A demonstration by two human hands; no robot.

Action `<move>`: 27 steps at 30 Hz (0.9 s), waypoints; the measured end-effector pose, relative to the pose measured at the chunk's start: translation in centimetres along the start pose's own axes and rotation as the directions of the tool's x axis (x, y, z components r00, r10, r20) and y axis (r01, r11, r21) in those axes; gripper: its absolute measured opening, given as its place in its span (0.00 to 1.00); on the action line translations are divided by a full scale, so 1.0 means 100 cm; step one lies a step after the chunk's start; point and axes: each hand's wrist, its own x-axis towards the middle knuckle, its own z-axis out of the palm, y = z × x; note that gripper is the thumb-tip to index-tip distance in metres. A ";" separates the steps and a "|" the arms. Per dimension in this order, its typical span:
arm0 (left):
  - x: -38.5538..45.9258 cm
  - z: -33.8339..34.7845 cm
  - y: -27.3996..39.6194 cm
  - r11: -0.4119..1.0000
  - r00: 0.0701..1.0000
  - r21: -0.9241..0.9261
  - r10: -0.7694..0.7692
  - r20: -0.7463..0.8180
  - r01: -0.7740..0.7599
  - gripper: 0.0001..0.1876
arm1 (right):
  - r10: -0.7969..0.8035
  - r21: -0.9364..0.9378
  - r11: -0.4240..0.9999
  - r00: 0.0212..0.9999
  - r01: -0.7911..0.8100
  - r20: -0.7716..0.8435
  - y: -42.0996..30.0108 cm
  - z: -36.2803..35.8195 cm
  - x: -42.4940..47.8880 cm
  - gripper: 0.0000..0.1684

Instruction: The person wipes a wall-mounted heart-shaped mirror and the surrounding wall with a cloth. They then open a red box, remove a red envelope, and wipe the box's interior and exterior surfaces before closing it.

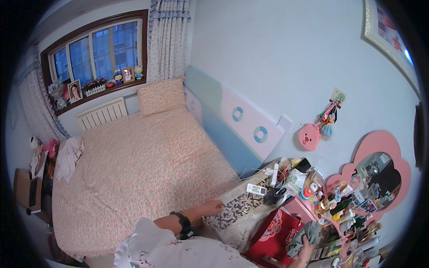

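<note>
My left hand point(213, 207), with a dark band on the wrist, is at the edge of a low cabinet covered with a black-and-cream scroll-patterned cloth point(246, 202). Its fingers are partly hidden, and whether it touches the cloth is unclear. My right hand point(304, 249) grips a crumpled grey-green cloth point(306, 234). Below that cloth stands a red paper gift bag point(273, 234) bearing writing. Farther back on the cabinet lie a white remote control point(256, 189) and a white power strip point(274, 175) with cables.
A pink dressing table point(300, 210) is crowded with bottles, brushes and small jars before a flower-shaped mirror point(382, 181). A bed with a floral sheet point(144, 167) and a pillow point(162, 96) fills the left. A pink plush pouch point(309, 136) hangs on the wall.
</note>
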 end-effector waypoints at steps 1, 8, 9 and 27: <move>-0.005 0.005 -0.001 1.000 1.000 0.016 -0.017 0.005 0.017 0.20 | -0.039 -0.003 0.999 0.999 0.039 -0.027 0.005 -0.005 0.005 0.24; -0.056 0.017 0.008 0.987 0.986 -0.059 -0.144 0.084 0.149 0.21 | 0.208 -0.004 0.978 0.964 -0.210 0.165 0.015 -0.021 -0.004 0.23; -0.062 0.020 0.001 0.983 0.982 -0.071 -0.163 0.099 0.171 0.21 | 0.225 -0.012 0.974 0.963 -0.226 0.147 0.016 -0.021 -0.010 0.22; -0.247 -0.042 -0.077 0.942 0.959 -0.194 -0.250 0.133 0.273 0.17 | 0.334 0.070 0.940 0.942 -0.334 0.018 0.066 -0.009 -0.190 0.18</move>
